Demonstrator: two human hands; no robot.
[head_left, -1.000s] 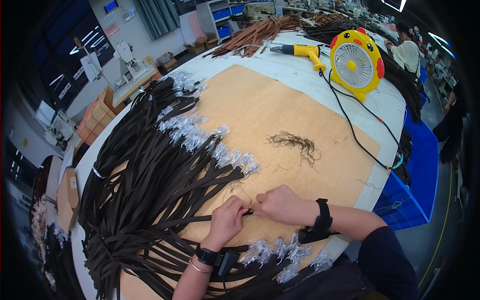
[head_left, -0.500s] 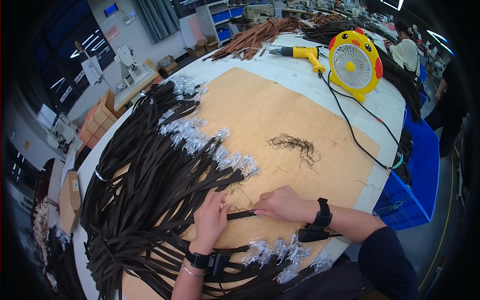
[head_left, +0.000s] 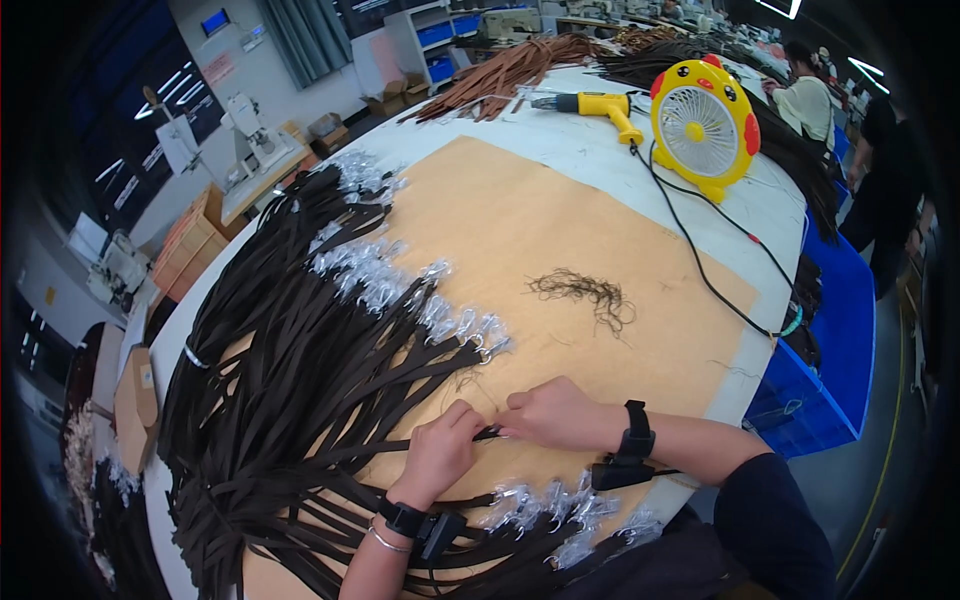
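Observation:
A dark strap (head_left: pixel 388 447) runs from the big pile of dark straps (head_left: pixel 290 400) toward the right. My left hand (head_left: pixel 442 455) is closed around it near its end, fingers bent. Just beside it, my right hand (head_left: pixel 558 416) pinches the strap's tip, and the two sets of fingertips nearly meet. Whatever fitting sits at that tip is mostly hidden by my fingers. Other straps in the pile end in metal hooks wrapped in clear plastic (head_left: pixel 375 270). More wrapped ends (head_left: pixel 555 505) lie close to my body, below my right wrist.
Loose dark threads (head_left: pixel 590 298) lie heaped on the tan board (head_left: pixel 560 225). Farther back are a yellow heat gun (head_left: pixel 605 107), a yellow chick-shaped fan (head_left: pixel 700 130) with its black cord, and brown straps (head_left: pixel 510 75). A blue crate (head_left: pixel 825 400) stands off the table's right side.
My left hand has slid right along the strap toward my right hand, and its fingers have closed on it. My right hand has shifted slightly left, still pinching the tip.

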